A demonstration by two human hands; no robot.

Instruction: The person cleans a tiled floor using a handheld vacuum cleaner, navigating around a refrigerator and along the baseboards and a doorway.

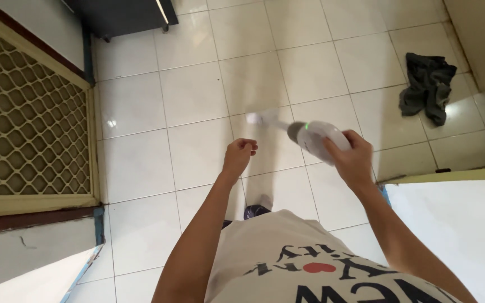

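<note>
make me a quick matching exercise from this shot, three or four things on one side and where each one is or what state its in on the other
Things:
1. vacuum
2. cloth
3. grille
4. left hand

Places or states:
A. crumpled on the floor tiles, upper right
B. loosely curled, holding nothing
C. held in the right hand
D. standing along the left edge

Pairs: 1-C, 2-A, 3-D, 4-B
</note>
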